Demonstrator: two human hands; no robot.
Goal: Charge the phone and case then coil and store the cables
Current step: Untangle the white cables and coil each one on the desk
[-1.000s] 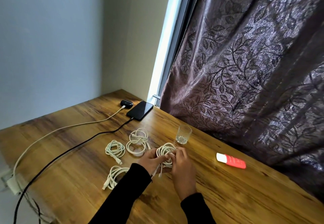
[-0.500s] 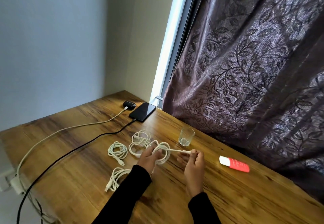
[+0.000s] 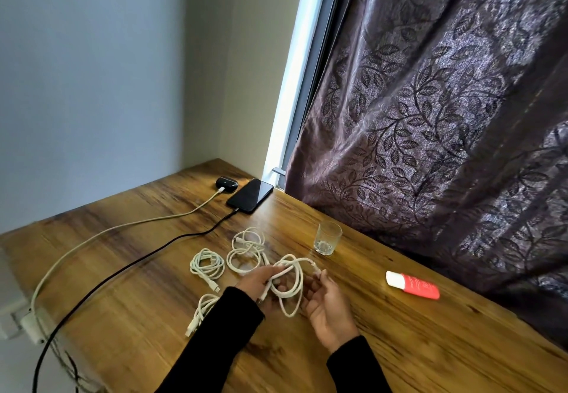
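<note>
My left hand (image 3: pixel 256 283) grips a loosely looped white cable (image 3: pixel 290 288) just above the wooden table (image 3: pixel 430 346). My right hand (image 3: pixel 329 308) pinches that cable's free end near its plug. At the far corner lies a black phone (image 3: pixel 250 195) with a black cable (image 3: pixel 129 266) plugged in. Beside the phone sits a black earbud case (image 3: pixel 226 184) with a white cable (image 3: pixel 101 232) plugged in. Three coiled white cables lie left of my hands: one (image 3: pixel 207 265), one (image 3: pixel 246 249) and one (image 3: pixel 201 309) partly under my left sleeve.
A small empty glass (image 3: pixel 328 237) stands beyond my right hand. A red and white tube (image 3: pixel 412 285) lies to the right. A patterned curtain (image 3: pixel 430 116) hangs along the table's far right side. A white plug block (image 3: pixel 30 322) sits at the table's left edge.
The tight coil between my hands has come apart into loose loops. My right hand drew the cable end out to the right, then came back closer to the left hand.
</note>
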